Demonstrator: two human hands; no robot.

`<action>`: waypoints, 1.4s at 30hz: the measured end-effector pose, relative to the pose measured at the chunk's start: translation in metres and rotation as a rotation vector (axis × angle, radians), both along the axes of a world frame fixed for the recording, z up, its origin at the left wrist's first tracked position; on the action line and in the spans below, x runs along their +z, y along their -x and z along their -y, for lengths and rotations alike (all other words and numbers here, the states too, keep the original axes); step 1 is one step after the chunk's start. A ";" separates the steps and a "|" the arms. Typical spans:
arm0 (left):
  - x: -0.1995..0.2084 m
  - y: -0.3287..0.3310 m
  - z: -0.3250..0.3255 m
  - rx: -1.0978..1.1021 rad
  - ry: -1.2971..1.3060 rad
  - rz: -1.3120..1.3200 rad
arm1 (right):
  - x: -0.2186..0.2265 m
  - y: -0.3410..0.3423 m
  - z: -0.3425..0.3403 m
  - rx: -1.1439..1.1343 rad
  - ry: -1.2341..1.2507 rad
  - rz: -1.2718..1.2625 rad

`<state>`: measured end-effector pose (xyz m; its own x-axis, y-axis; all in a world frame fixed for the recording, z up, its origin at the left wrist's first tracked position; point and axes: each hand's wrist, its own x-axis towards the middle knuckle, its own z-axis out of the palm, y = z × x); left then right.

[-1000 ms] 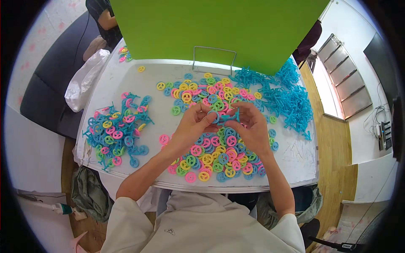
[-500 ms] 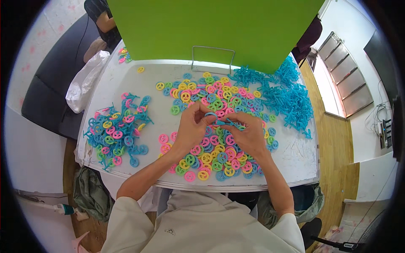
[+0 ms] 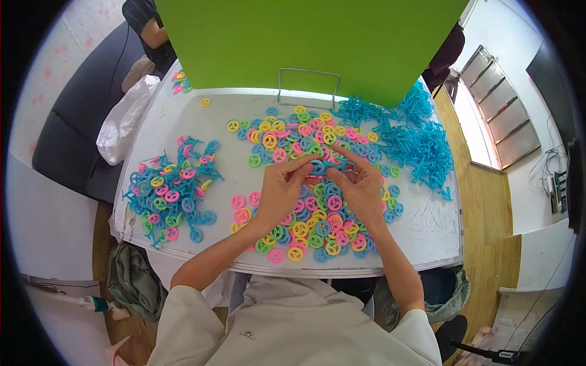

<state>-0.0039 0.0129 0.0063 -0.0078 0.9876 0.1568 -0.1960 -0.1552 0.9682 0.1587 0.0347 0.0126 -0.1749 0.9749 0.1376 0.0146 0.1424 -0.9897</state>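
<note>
Where the white bench (image 3: 204,122) spreads before the person, a green board (image 3: 311,43) stands upright at its far side. Below the bench's near left corner sits a grey-green bag (image 3: 134,283), crumpled; what it holds cannot be seen. Another bag (image 3: 456,294) sits below the near right corner, its mouth showing a dark blue inside, the contents hidden. By the left edge, a shiny white sack (image 3: 127,122) slumps in folds, and whether anything is in it I cannot tell.

Loose wheels (image 3: 329,224) in pink, yellow, green and blue cover the middle of the bench, lying flat and overlapping. Blue stems (image 3: 426,146) are heaped at the far right, and a mixed pile (image 3: 168,189) of stems and wheels lies at the left.

Above the loose wheels, the two hands are close together: the left hand (image 3: 284,188) pinches a blue wheel (image 3: 317,166), while the right hand (image 3: 363,190) grips a blue stem (image 3: 343,165) just beside it. That wheel is round with a spoked, open face; the stem is thin and branched, partly hidden by fingers.
</note>
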 end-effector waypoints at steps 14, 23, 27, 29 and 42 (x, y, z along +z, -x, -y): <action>-0.008 -0.005 0.005 0.045 -0.036 -0.170 | -0.018 0.005 0.003 0.064 0.288 -0.363; -0.006 -0.004 0.004 0.063 0.005 -0.202 | -0.012 0.015 0.014 -0.206 0.012 -0.071; -0.005 -0.007 0.006 0.076 -0.005 -0.194 | -0.025 0.014 0.007 -0.185 0.115 -0.216; -0.007 -0.005 0.006 0.035 0.017 -0.150 | -0.019 0.013 0.009 -0.192 0.019 -0.103; -0.011 0.003 -0.001 0.294 -0.556 -0.684 | -0.020 0.006 -0.006 0.131 0.280 -0.376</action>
<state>-0.0068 0.0141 -0.0051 0.0225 0.7418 0.6702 0.5111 -0.5847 0.6300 0.1530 0.0411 -0.0071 -0.2869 0.9567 -0.0500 -0.3512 -0.1536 -0.9236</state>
